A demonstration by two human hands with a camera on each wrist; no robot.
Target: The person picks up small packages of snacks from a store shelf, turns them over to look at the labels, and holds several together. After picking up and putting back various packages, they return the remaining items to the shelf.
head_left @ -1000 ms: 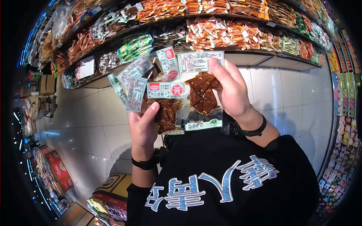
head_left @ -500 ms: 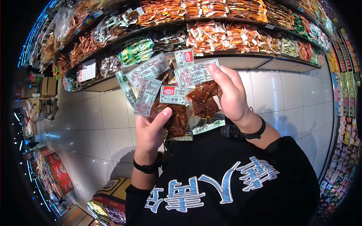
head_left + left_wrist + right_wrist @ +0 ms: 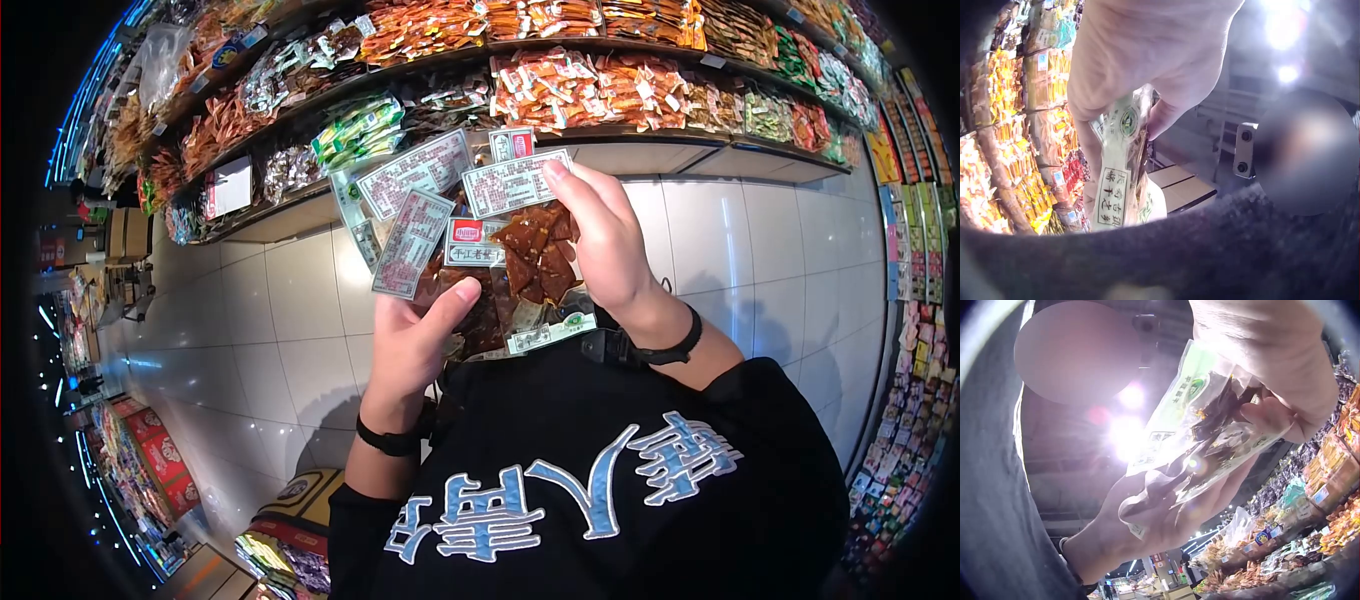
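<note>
In the head view the left hand (image 3: 408, 350) grips several clear packets fanned out, its thumb lying over a packet (image 3: 474, 243) with a red and white label. The right hand (image 3: 615, 240) pinches one packet of brown pieces (image 3: 535, 250) by its white printed label, thumb on top. That packet overlaps the left hand's packets. From below, the left wrist view shows the left hand (image 3: 1147, 56) round a packet edge (image 3: 1119, 156) with a green logo. In the right wrist view the right hand (image 3: 1266, 356) holds its packet (image 3: 1210, 425), and the left hand (image 3: 1154, 512) is behind it.
Shelves of packaged snacks (image 3: 590, 90) curve across the far side, beyond a pale tiled floor (image 3: 290, 320). More goods (image 3: 910, 380) hang at the right. Boxes (image 3: 165, 460) stand at the lower left, near a yellow and black container (image 3: 300, 500).
The left hand and its packets have moved right, towards the right hand. The right hand's packet has tilted and now covers more of the red-labelled packet.
</note>
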